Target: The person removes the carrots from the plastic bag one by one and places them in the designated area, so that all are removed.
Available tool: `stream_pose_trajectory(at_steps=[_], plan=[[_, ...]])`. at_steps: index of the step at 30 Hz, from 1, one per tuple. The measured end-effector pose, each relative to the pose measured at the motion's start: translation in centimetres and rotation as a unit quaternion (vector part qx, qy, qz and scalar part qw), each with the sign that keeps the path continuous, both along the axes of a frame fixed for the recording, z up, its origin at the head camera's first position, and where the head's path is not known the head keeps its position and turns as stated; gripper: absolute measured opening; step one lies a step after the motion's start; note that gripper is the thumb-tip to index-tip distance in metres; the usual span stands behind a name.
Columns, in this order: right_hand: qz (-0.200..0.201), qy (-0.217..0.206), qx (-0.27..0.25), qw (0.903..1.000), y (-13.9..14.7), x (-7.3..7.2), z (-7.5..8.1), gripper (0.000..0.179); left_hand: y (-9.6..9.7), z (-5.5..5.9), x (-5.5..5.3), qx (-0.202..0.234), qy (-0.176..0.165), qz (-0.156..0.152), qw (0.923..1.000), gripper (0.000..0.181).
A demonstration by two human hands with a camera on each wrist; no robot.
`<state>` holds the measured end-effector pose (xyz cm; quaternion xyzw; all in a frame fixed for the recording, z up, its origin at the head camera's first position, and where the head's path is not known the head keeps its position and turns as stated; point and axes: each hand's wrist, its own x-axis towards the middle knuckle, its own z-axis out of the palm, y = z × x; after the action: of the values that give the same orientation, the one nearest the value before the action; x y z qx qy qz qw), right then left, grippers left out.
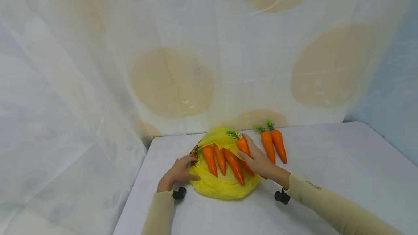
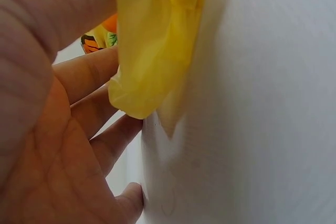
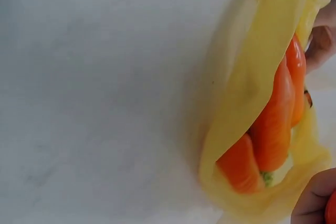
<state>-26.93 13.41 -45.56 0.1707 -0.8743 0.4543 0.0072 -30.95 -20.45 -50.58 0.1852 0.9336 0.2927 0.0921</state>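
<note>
A yellow plastic bag [image 1: 225,191] lies on the table with its mouth spread, and several orange carrots [image 1: 232,164] show inside it. At the bag's left edge, my left hand [image 1: 179,171] holds the plastic between thumb and fingers; a yellow fold [image 2: 152,51] covers the fingertips in the left wrist view. My right hand [image 1: 259,160] grips one carrot [image 1: 242,144], its green top pointing up and left, over the bag's right side. In the right wrist view, only a bit of that hand [image 3: 314,198] appears at the lower right corner.
Two more carrots [image 1: 267,146] with green tops lie side by side on the white table [image 1: 326,155], right of the bag. An orange tip pokes out below my right wrist. A pale curtain [image 1: 245,46] with tan circles hangs behind the table.
</note>
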Motion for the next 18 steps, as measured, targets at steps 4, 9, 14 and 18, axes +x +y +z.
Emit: stream_pose_trajectory(at_steps=[4,9,14,18], plan=[[-0.016,0.012,-0.014,0.9997,1.6,-0.7,-0.3,0.073,0.0,-0.1,0.0,0.001,0.006,0.003,1.0000,0.071],[-0.036,-0.005,-0.006,0.9993,3.2,-1.4,0.1,0.072,0.0,0.1,0.1,-0.001,0.011,0.004,0.9999,0.071],[-0.067,0.013,-0.001,0.9977,4.9,-2.2,0.2,0.069,0.1,0.3,0.0,0.000,0.011,0.002,0.9999,0.070],[-0.101,0.021,0.009,0.9946,6.2,-2.6,-0.1,0.068,0.1,0.2,-0.1,0.002,0.011,0.002,0.9999,0.070]])
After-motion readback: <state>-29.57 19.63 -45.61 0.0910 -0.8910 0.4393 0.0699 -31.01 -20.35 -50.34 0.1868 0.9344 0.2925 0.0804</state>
